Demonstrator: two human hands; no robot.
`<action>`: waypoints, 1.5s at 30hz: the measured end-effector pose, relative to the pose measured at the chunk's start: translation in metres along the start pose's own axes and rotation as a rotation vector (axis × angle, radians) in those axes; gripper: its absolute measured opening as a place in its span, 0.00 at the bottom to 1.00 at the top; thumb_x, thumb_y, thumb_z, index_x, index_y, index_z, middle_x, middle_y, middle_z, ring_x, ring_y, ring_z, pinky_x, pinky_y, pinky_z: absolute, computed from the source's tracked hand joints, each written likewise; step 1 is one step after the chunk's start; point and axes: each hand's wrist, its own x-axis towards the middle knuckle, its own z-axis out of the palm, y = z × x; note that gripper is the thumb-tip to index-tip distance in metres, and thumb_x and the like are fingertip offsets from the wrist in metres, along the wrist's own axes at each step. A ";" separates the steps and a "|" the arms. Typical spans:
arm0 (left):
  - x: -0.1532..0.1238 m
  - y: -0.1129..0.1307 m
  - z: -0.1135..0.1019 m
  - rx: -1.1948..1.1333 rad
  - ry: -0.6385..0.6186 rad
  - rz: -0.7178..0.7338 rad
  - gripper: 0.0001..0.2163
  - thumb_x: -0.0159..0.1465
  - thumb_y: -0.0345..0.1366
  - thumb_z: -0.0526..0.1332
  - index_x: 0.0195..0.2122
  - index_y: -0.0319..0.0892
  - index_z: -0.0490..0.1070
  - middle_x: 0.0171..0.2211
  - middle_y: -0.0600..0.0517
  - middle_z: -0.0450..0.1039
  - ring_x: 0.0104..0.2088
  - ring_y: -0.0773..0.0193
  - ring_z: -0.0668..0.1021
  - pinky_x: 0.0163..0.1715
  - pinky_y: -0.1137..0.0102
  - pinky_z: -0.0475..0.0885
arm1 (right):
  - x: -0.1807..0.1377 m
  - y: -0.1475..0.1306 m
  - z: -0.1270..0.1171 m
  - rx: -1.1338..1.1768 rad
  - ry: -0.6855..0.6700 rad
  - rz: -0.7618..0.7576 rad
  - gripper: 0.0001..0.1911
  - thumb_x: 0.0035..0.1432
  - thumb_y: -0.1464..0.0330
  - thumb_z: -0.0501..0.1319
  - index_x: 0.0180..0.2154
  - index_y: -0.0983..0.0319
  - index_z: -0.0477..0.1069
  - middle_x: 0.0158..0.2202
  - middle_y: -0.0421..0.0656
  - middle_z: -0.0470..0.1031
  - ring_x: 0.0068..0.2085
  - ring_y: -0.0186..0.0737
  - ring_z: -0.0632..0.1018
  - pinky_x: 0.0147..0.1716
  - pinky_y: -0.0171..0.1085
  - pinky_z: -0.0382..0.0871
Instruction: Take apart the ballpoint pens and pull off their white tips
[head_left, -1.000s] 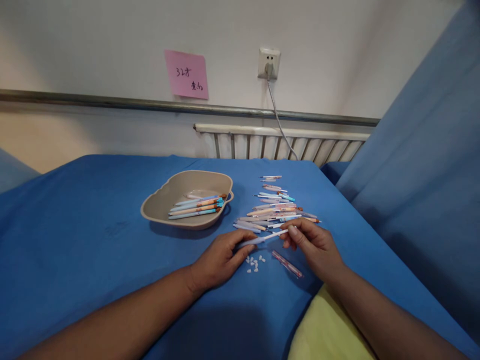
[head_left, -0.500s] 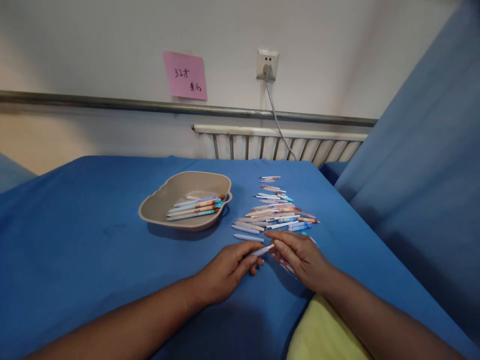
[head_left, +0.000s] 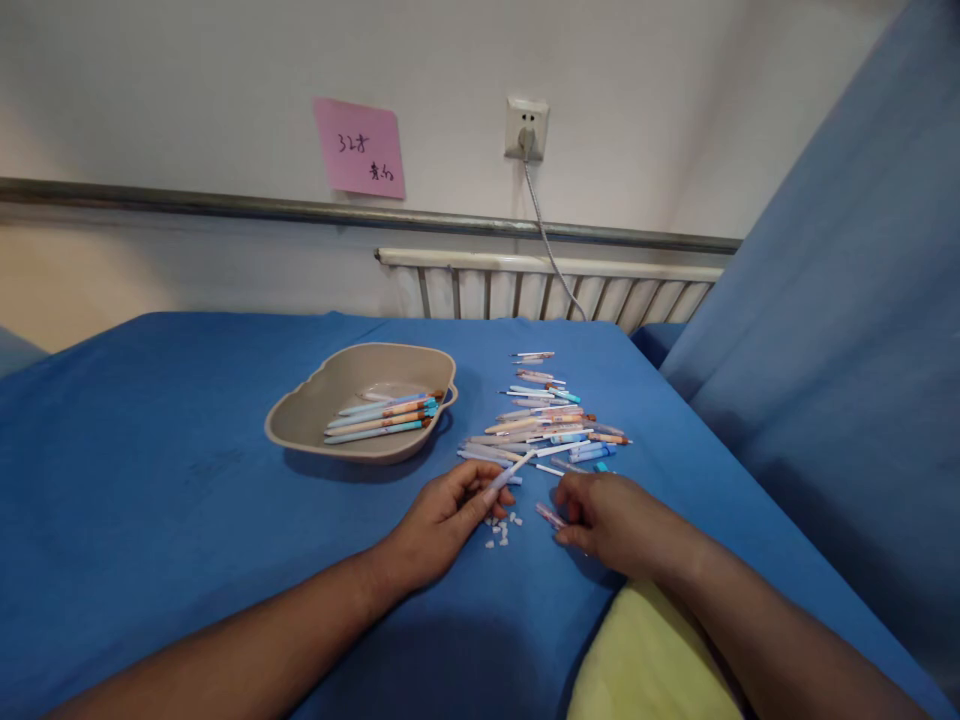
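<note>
**A:** Far left, a smooth beige tray (head_left: 300, 432) with a wavy rim sits on the blue sheet (head_left: 150, 480), a few whole pens (head_left: 382, 412) lying side by side in it.

**B:** Now the left hand (head_left: 442, 520), its grip pinched shut on a thin white tube (head_left: 514, 470) that slants up toward the pile.

**A:** Just below, tiny white bits (head_left: 499, 530) are scattered. This looks like pen assembly, mid-pick.

**B:** The right hand (head_left: 607, 520) curls over a pink translucent piece (head_left: 550, 516) on the sheet. It's touching, but I can't tell whether that grip has closed.

**A:** Joining parts this slim would call for a fine pinch and careful lining-up.

**B:** Beyond the hands lies the loose pile (head_left: 555, 425) of pastel plastic pens.
</note>
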 end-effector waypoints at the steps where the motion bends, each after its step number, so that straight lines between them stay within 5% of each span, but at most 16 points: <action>1: 0.000 0.000 0.000 -0.008 0.004 -0.003 0.09 0.65 0.37 0.55 0.43 0.39 0.67 0.36 0.50 0.72 0.35 0.66 0.74 0.38 0.69 0.70 | -0.002 -0.001 0.001 -0.036 -0.017 -0.012 0.07 0.48 0.68 0.64 0.32 0.59 0.69 0.25 0.38 0.73 0.25 0.33 0.69 0.23 0.32 0.52; 5: 0.000 0.002 0.001 -0.034 -0.002 -0.009 0.09 0.65 0.37 0.56 0.42 0.38 0.67 0.35 0.50 0.73 0.33 0.66 0.74 0.36 0.70 0.70 | 0.001 -0.003 0.005 -0.014 0.036 -0.054 0.05 0.49 0.73 0.61 0.31 0.60 0.69 0.24 0.37 0.71 0.24 0.33 0.67 0.24 0.33 0.52; 8: -0.001 0.003 0.001 -0.039 -0.010 -0.018 0.09 0.65 0.37 0.56 0.42 0.38 0.67 0.35 0.50 0.72 0.32 0.67 0.74 0.35 0.71 0.70 | 0.011 0.000 0.004 0.342 0.201 -0.027 0.02 0.52 0.69 0.60 0.30 0.61 0.69 0.24 0.38 0.70 0.26 0.34 0.68 0.26 0.33 0.56; 13: -0.003 0.003 0.002 -0.019 -0.055 -0.034 0.11 0.65 0.39 0.56 0.45 0.38 0.67 0.35 0.50 0.72 0.28 0.68 0.74 0.31 0.71 0.71 | 0.019 0.003 -0.008 0.986 0.435 0.077 0.13 0.52 0.59 0.63 0.29 0.63 0.69 0.23 0.36 0.65 0.23 0.30 0.63 0.24 0.31 0.56; 17: -0.005 0.003 0.003 0.043 -0.080 -0.023 0.13 0.65 0.40 0.55 0.47 0.39 0.67 0.35 0.50 0.73 0.27 0.68 0.74 0.31 0.71 0.71 | 0.016 -0.001 -0.010 1.227 0.469 0.096 0.14 0.53 0.57 0.64 0.31 0.63 0.69 0.20 0.34 0.61 0.20 0.28 0.58 0.20 0.30 0.50; 45: -0.005 0.005 0.002 0.104 -0.085 -0.002 0.14 0.65 0.40 0.54 0.48 0.39 0.67 0.35 0.50 0.73 0.28 0.67 0.74 0.31 0.71 0.71 | 0.018 -0.007 0.002 1.287 0.380 0.059 0.16 0.51 0.56 0.65 0.27 0.62 0.67 0.22 0.36 0.68 0.21 0.29 0.65 0.21 0.31 0.57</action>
